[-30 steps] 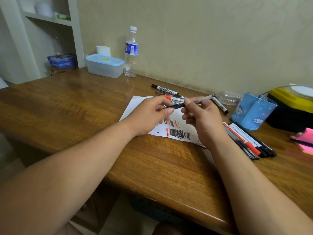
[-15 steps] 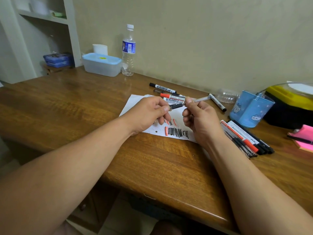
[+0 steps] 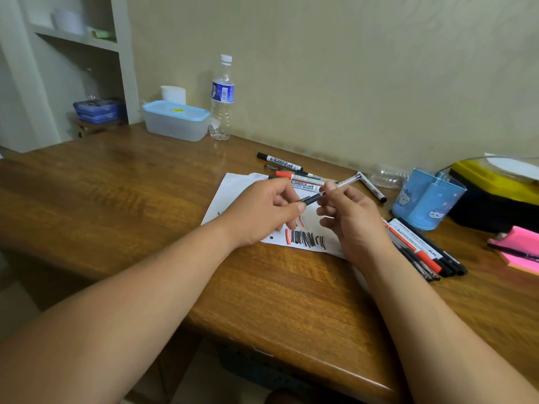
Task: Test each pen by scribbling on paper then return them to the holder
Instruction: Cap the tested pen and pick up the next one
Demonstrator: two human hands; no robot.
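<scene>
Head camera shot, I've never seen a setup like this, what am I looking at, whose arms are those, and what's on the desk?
No machine here: a camera worn on a person's head looks down at their own two hands. The left hand pinches the dark end of a clear pen, and the right hand holds its barrel, above a scribbled paper. On the wooden desk are board markers, a bundle of pens and a blue pen holder.

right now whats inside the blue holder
Inside the holder only a divider shows, and no pen sticks up above the rim. Its bottom is hidden by the near wall, so something short lying there cannot be ruled out.
</scene>
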